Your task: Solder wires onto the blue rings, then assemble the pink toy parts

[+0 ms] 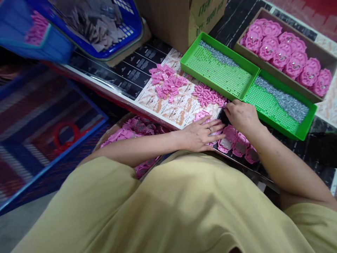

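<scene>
My left hand [201,135] lies flat with its fingers spread over pink plastic parts [202,115] at the table's front edge. A ring is on one finger. Just beyond it, my right hand [242,114] has its fingers curled together at the edge of a pile of small pink pieces [209,95]. Whatever those fingertips hold is hidden. Beneath my right forearm, several pink frames with greyish, shiny centres [240,144] stand in a row along the edge. Farther left is a heap of flat pink pieces [167,82].
Two green perforated trays [218,75] [279,109] hold small silvery bits. Behind them, a cardboard box [288,75] contains pink assemblies. A blue basket [137,35] and a large carton [168,21] stand at the back. More pink parts [126,131] fill a container below the table.
</scene>
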A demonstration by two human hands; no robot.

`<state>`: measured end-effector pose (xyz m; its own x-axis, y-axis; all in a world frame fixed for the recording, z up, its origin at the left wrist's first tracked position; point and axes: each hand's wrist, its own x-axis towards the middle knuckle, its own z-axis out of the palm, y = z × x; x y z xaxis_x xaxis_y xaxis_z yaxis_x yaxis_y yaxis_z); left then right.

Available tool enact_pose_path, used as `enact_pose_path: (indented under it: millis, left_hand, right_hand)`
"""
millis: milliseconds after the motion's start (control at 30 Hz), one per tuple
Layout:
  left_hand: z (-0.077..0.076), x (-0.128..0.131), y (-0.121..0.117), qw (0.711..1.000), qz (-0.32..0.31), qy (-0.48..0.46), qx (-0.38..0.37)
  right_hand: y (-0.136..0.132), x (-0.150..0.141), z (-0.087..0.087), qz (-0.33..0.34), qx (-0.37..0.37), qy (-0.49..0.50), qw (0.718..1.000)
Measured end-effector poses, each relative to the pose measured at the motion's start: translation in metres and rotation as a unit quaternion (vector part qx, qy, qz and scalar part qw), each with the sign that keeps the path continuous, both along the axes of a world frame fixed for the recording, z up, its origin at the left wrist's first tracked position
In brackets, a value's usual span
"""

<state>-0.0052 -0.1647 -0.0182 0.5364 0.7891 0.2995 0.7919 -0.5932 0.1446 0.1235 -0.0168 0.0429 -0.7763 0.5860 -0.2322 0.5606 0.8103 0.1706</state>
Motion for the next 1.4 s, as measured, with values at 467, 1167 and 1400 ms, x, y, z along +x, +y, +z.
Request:
enact_pose_path:
  millis: [467, 1167, 1400]
  left_hand:
    - [-0.004, -0.005, -0.009, 1.0, -0.018, -0.001, -0.013]
    - [-0.004, -0.004, -0.008, 0.999, -0.019, -0.016, -0.041]
    - [-0.005, -0.005, -0.006, 0.999, -0.015, -0.032, -0.02]
  right_hand:
    - [-0.006, -0.006, -0.013, -0.079, -0.365, 0.344, 0.862]
    - [-0.001, -0.037, -0.01, -0.042, -0.208, 0.287, 0.934]
    - [0.003, -0.048, -0.014, 0.002, -0.108, 0.187, 0.976]
